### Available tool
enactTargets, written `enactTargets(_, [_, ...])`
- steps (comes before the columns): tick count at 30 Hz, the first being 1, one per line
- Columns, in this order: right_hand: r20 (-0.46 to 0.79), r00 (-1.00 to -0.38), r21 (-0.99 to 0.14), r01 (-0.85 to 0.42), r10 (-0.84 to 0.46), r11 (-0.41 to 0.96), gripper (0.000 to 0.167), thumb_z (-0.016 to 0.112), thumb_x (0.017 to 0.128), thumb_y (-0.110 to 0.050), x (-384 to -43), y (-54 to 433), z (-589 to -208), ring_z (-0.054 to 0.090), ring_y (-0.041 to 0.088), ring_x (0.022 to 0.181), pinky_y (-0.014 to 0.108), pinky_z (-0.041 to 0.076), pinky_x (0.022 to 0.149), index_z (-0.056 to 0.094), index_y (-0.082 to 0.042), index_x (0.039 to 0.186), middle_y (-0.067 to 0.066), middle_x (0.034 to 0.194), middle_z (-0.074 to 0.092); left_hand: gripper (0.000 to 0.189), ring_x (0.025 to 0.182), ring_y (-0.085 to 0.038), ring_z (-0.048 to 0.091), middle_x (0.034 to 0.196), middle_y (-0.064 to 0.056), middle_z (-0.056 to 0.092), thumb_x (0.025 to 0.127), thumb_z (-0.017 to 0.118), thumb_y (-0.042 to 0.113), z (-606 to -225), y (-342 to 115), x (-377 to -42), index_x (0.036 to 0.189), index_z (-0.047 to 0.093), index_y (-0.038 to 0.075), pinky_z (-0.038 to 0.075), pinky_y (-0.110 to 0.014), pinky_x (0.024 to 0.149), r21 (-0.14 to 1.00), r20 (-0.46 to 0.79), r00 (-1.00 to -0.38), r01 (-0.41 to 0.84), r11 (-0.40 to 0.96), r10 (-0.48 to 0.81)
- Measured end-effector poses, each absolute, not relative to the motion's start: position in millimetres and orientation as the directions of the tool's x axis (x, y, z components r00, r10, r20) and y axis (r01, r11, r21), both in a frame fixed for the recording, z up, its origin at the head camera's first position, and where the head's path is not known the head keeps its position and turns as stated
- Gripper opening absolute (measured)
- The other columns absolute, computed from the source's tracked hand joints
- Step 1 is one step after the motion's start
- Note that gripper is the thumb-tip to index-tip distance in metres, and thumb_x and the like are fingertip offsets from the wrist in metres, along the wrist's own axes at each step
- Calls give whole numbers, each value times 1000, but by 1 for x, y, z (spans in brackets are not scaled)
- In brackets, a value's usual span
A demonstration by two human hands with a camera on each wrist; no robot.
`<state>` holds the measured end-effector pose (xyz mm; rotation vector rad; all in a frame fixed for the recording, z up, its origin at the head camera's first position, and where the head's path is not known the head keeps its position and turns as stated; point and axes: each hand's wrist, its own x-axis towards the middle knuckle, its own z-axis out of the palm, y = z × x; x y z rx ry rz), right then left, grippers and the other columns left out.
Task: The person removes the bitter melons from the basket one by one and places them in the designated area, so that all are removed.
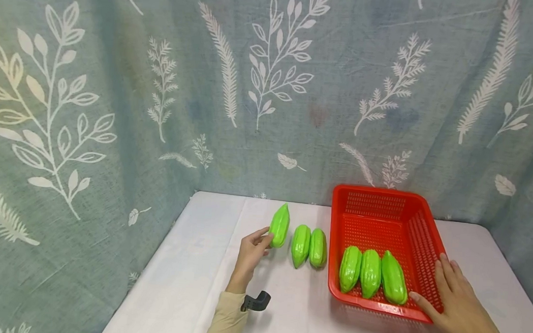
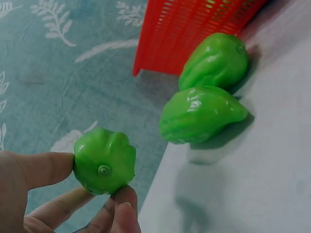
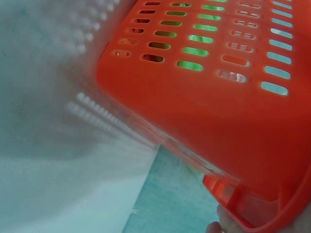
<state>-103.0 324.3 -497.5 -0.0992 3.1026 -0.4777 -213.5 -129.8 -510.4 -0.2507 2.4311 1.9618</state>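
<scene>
My left hand point(image 1: 249, 257) pinches a glossy green ridged gourd point(image 1: 279, 226) between thumb and fingertips, above the white table. In the left wrist view, the stem end of the held gourd point(image 2: 104, 162) faces the camera. Just right of it, two more green gourds point(image 1: 300, 246) point(image 1: 318, 248) lie side by side on the table. Three others point(image 1: 350, 269) point(image 1: 370, 273) point(image 1: 393, 277) lie in a row at the near end of a red perforated basket point(image 1: 381, 191). My right hand point(image 1: 462, 303) rests on the basket's near right corner, its fingers spread along the rim.
The white table point(image 1: 216, 245) runs up to a grey-green leaf-patterned curtain point(image 1: 231, 149) behind and at both sides. The basket stands near the back curtain, to the right of the loose gourds. A dark wrist strap point(image 1: 255, 302) is on the left sleeve.
</scene>
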Motion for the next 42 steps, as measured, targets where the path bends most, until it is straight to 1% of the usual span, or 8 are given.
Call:
enactTargets(2, [-1,-998,-295,-57,-60,954,113,55,95,-67,-104,324,-496,5,60,151,84,24,108,12,18,156,43,163,8,47,100,-29,72,124,-22,73,101,65,28,-511,-130,-213,141,61,2,61,-37,82,971,-109,-987,-131,201,-120])
enactTargets(5, [12,-998,-317,-68,-68,946,112,56,96,-65,-103,325,-497,1,60,152,82,18,113,11,18,156,43,163,7,47,100,-30,72,124,-22,73,102,65,27,-512,-130,-212,141,60,2,60,-38,82,969,-115,-986,-138,203,-121])
enactTargets(8, [31,-997,-339,-82,-76,937,110,57,97,-63,-102,326,-498,-2,59,153,80,13,116,11,18,157,42,164,5,47,98,-26,72,123,-22,73,101,65,27,-516,-130,-213,141,61,2,60,-39,83,965,-129,-984,-154,211,-127])
enactTargets(15, [53,-996,-327,-89,-75,941,110,58,97,-62,-100,327,-499,0,59,154,82,20,112,12,18,156,42,164,7,48,96,-25,72,123,-22,73,101,65,29,-524,-129,-211,140,61,2,62,-38,84,960,-160,-979,-185,212,-129])
enactTargets(23, [51,-996,-326,-85,-72,941,110,59,96,-62,-100,328,-500,0,59,154,82,20,112,13,18,156,42,164,8,48,97,-21,72,126,-22,72,101,65,30,-532,-126,-210,141,61,4,60,-32,82,954,-190,-974,-213,211,-125])
enactTargets(33, [51,-996,-322,-83,-70,943,111,59,95,-63,-104,326,-502,3,59,154,82,21,111,13,17,157,41,165,7,49,94,-20,71,122,-20,74,101,65,31,-540,-121,-208,140,61,2,58,-30,81,950,-207,-971,-229,212,-122])
enactTargets(37, [72,-994,-334,-96,-76,938,110,60,96,-62,-101,326,-504,2,59,154,81,15,115,14,17,157,41,165,8,48,92,-17,72,122,-20,74,100,66,30,-544,-121,-208,139,62,1,59,-31,82,950,-212,-968,-236,204,-134])
enactTargets(42, [96,-992,-343,-111,-83,933,107,60,97,-59,-98,325,-504,1,58,155,76,7,120,14,17,157,41,165,8,49,95,-16,73,123,-21,74,101,66,31,-544,-121,-209,139,61,1,60,-33,87,951,-209,-969,-232,204,-129])
